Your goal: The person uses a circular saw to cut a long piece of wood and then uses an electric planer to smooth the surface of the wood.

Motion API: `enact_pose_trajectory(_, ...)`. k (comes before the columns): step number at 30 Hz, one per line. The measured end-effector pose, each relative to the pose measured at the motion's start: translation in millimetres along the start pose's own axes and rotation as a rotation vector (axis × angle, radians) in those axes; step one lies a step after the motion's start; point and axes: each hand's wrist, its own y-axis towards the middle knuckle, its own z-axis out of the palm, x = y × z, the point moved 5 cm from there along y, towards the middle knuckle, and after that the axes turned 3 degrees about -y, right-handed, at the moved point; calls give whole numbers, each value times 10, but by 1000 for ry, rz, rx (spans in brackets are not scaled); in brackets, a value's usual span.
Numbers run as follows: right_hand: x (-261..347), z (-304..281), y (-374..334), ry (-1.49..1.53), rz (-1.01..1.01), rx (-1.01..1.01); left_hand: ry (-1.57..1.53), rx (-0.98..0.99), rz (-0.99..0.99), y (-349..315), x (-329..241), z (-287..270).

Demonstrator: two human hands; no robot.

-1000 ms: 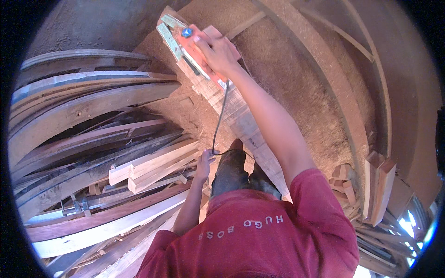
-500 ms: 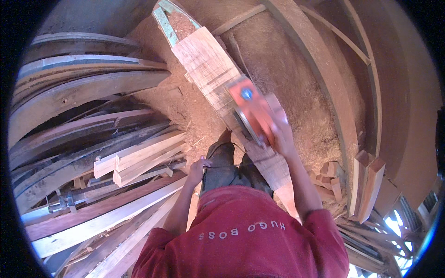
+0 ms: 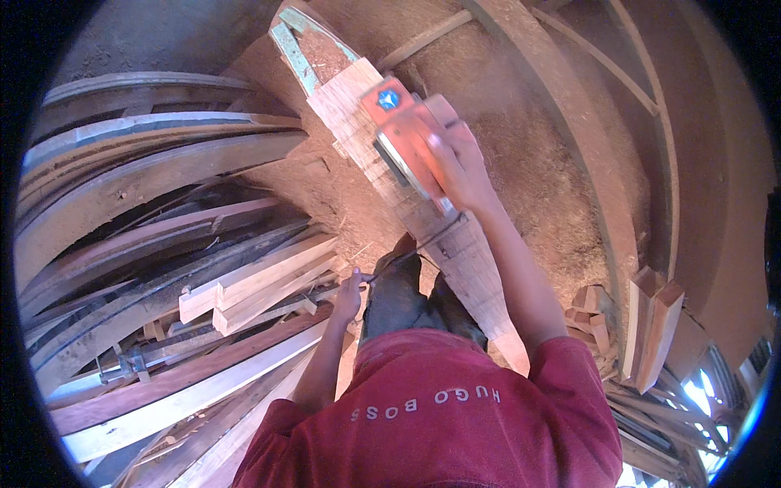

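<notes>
A red electric planer [image 3: 413, 145] with a blue-and-white round mark sits on the long wooden board [image 3: 472, 264] that slants across in front of me. My right hand [image 3: 462, 169] is wrapped round its handle, the arm stretched forward. From the rear of the planer a dark power cord [image 3: 435, 237] runs over the board toward my left side. My left hand [image 3: 349, 296] is closed on that cord beside my left thigh, away from the board.
Stacked planks [image 3: 163, 183] fill the left side, with pale squared timbers [image 3: 260, 281] near my left hand. Light-green wood pieces [image 3: 295, 55] lie at the board's far end. Sawdust [image 3: 529, 163] covers the ground. Short wooden blocks [image 3: 655, 329] stand at right.
My right hand has pushed the planer forward and left along the board toward its far end. The cord now stretches farther across the board; my left hand has shifted only slightly.
</notes>
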Motion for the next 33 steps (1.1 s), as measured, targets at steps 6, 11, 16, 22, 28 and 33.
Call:
enact_pose_trajectory(6,80,353,801,43,101,16,-122,3,48,47,-290,96)
enact_pose_trajectory(11,273,501,1360,37,64,4,-212,0,136,135,-598,159)
enact_pose_trajectory(16,327,196,1222,-42,217,67,-253,16,144,259,-667,208)
enact_pose_trajectory(22,85,-835,-1113,-163,226,-6,299,365,179,-210,-332,773)
enact_pose_trajectory(28,34,-2112,-4853,-332,694,-465,990,88,904,-664,-1293,1301)
enact_pose_trajectory(33,247,-2159,-7940,-131,1069,-1216,1685,249,1222,-691,-2101,1972)
